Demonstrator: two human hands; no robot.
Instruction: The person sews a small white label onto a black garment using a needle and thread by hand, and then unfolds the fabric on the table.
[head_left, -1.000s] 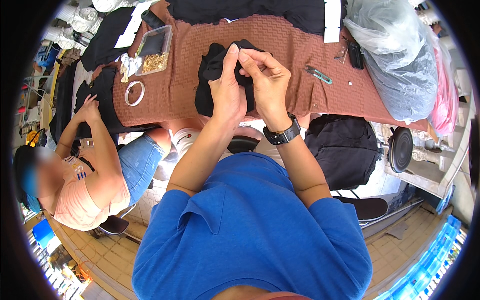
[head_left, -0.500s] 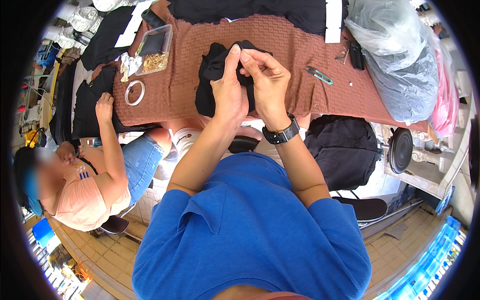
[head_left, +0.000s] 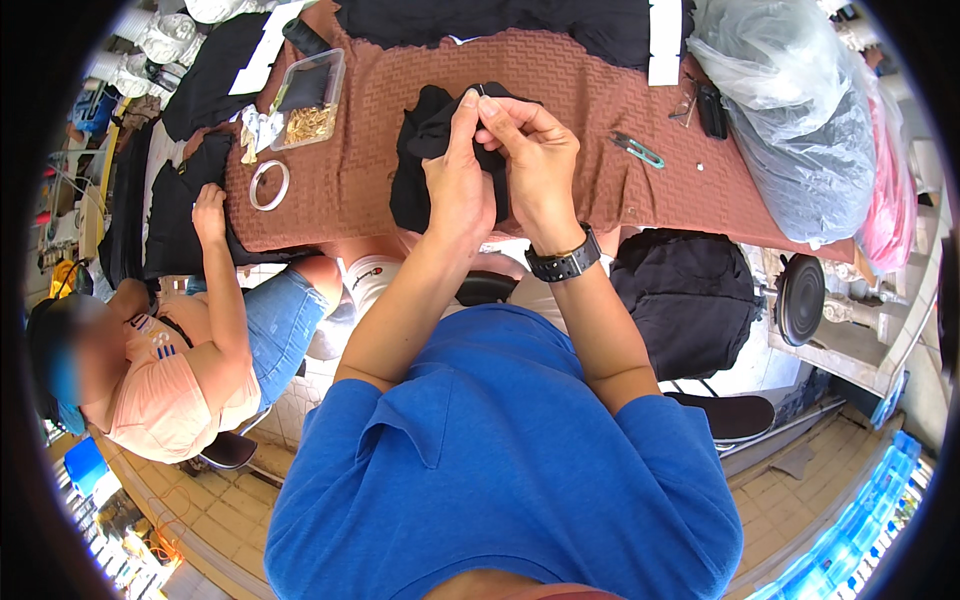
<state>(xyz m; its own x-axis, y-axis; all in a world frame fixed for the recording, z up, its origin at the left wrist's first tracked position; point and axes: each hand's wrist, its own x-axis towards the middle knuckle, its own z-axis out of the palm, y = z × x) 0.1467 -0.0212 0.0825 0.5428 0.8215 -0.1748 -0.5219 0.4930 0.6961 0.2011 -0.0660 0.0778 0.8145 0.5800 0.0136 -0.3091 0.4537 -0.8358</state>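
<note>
My left hand and my right hand meet at the fingertips above a bunched black cloth at the table's near edge. Both are closed in a pinch, thumbs against fingers. At the joined tips a thin, needle-like sliver sticks up, too small to name surely. Which hand grips it is unclear, and anything else between the fingers is hidden. The cloth lies behind and beneath the hands, partly covered by them.
Teal-handled thread snips lie to the right on the brown tablecloth. Leftward are a white tape roll and a clear box holding gold-coloured pieces. Plastic-wrapped bundles fill the right end. A co-worker sits at left.
My right fingers have shifted slightly leftward against my left fingertips, and the thin sliver now shows above them. My left hand is nearly still. The co-worker's arm near the face has lowered.
</note>
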